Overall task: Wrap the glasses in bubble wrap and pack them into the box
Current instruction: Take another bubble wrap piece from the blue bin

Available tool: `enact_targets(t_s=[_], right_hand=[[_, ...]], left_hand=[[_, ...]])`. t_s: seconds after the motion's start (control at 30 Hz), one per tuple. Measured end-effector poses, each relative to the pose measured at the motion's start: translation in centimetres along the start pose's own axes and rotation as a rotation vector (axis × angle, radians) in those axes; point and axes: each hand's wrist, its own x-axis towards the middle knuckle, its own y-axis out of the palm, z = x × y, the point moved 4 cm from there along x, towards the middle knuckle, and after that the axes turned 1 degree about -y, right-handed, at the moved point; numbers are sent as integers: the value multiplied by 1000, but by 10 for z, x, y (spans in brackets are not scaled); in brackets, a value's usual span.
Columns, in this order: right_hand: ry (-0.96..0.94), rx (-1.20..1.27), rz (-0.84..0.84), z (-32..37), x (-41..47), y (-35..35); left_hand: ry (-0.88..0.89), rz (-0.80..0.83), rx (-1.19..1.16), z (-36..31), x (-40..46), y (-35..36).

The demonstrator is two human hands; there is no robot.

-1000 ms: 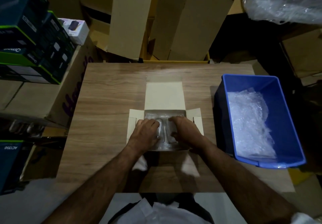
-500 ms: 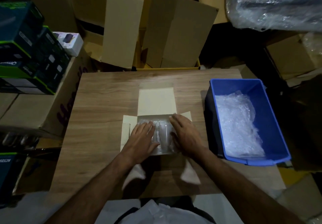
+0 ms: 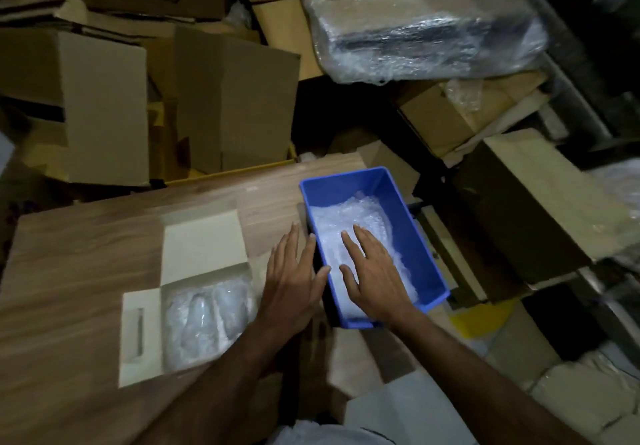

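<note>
A small cream box (image 3: 204, 242) lies open on the wooden table (image 3: 76, 243), its lid flap folded back. Bubble-wrapped glasses (image 3: 207, 313) lie side by side inside it. To its right stands a blue bin (image 3: 408, 223) holding loose bubble wrap (image 3: 349, 216). My right hand (image 3: 375, 271) is spread flat, fingers straight, over the wrap inside the bin. My left hand (image 3: 292, 282) is flat too, hovering over the bin's left wall between box and bin. Neither hand holds anything.
Flattened and stacked cardboard cartons (image 3: 221, 105) crowd the far side of the table. A large plastic-wrapped bundle (image 3: 422, 22) sits at the upper right. More cartons (image 3: 526, 202) stand on the floor right of the bin.
Both hands left the wrapped glasses in the box and moved right to the blue bin. The view swung right, so the box now sits at the lower left.
</note>
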Motion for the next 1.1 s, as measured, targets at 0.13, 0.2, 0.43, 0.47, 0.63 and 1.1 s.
enact_targets(t_s=[0.13, 0.2, 0.43, 0.47, 0.63, 1.1], right_hand=[[30, -46, 199, -46, -4, 0], [14, -142, 403, -65, -2, 8], [-63, -272, 671, -99, 7, 39], [-69, -262, 663, -100, 8, 40], [-75, -207, 583, -101, 17, 34], [46, 113, 188, -103, 0, -10]], left_hand=[[-67, 81, 14, -24, 23, 34], [-94, 135, 39, -25, 33, 48], [-175, 210, 51, -24, 43, 67], [-178, 197, 36, -25, 43, 65], [-181, 191, 11, -28, 42, 63], [-201, 274, 74, -30, 44, 61]])
